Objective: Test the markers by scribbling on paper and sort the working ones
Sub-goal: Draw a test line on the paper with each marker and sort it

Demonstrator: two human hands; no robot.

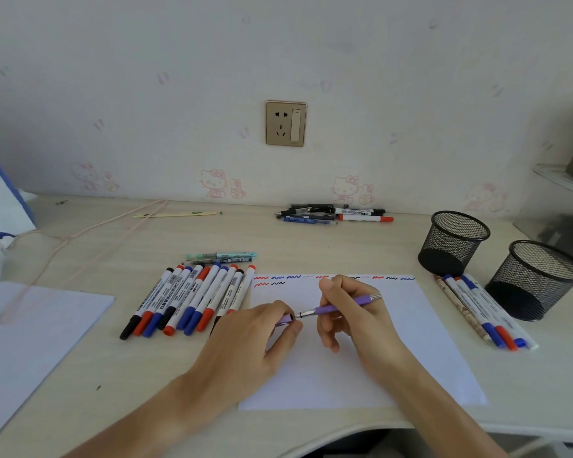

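At the centre of the frame, a purple pen was gripped by the curled fingers of the right hand, its nib pointing left over the paper. Just beside the nib, its purple cap was pinched by the left hand. To the left, a row of markers was laid; "WHITEBOARD" was partly legible on one barrel.

A gold wall socket sits above the counter, where a pink cord trails (looped once) beside a wrapped chopstick pair.
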